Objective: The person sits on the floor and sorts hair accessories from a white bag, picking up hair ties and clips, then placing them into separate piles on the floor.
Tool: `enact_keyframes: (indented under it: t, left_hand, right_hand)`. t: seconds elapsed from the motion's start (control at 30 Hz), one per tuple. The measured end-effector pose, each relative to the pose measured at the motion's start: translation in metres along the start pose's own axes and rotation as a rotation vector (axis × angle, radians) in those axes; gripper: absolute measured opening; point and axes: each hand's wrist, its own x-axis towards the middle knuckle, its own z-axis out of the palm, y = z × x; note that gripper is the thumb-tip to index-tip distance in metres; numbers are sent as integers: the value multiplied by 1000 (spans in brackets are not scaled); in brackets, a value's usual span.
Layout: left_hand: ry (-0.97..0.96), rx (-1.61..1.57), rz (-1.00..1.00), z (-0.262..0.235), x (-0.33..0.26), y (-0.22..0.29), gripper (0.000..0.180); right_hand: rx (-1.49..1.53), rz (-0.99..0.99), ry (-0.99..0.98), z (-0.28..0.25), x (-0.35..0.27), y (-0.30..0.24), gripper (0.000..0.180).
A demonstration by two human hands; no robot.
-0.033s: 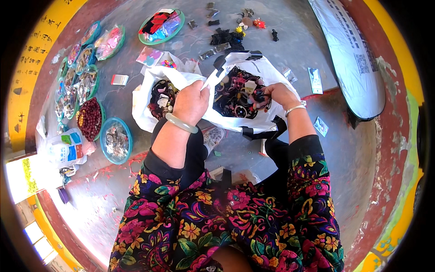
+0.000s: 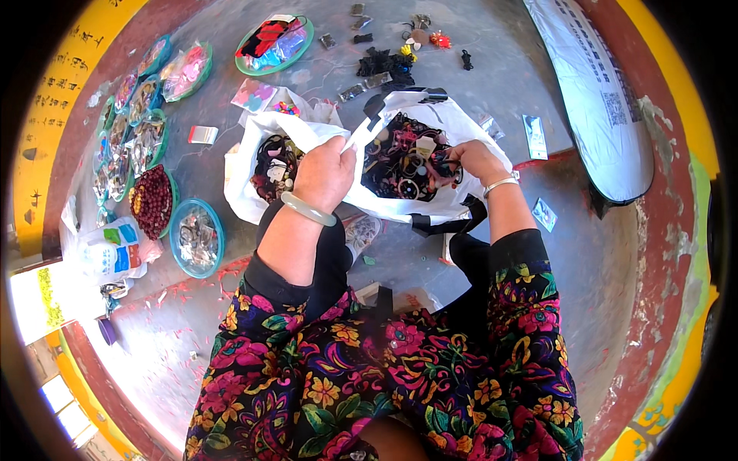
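Note:
Two white bags stand side by side on the floor between my feet. My left hand [image 2: 324,175], with a pale bangle on its wrist, is closed on the edges where the left white bag [image 2: 240,188] and the right white bag [image 2: 453,119] meet. Inside the right one lies a tangled heap of dark and pink hair ties [image 2: 403,157]. My right hand [image 2: 478,161] reaches over that bag's right rim, its fingers bent together at the heap; what they pinch is hidden. More dark hair ties [image 2: 275,161] and pale pieces fill the left bag.
Baskets of packets [image 2: 146,142] and a blue basin [image 2: 221,238] line the left. A basket of dark red beads [image 2: 152,201] sits among them. Beyond the bags lie black bundles [image 2: 384,65] and a green basket [image 2: 307,38]. A long silvery board-shaped thing [image 2: 607,115] lies at right.

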Motion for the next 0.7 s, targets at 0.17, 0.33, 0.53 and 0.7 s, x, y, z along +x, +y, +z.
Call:
enact_keyframes:
  t: [0.17, 0.33, 0.53, 0.7]
  left_hand:
    - [10, -11, 13, -2, -2, -2, 24]
    - [-6, -18, 8, -3, -1, 1, 24]
    - [62, -35, 3, -4, -1, -1, 23]
    - [118, -30, -18, -10, -2, -4, 22]
  right_hand:
    - [-339, -91, -30, -1, 0, -17, 19]
    - [-221, -117, 169, 20, 14, -27, 28]
    - [-402, -150, 411, 52, 20, -55, 29]
    - [-684, 16, 61, 40, 24, -67, 19]
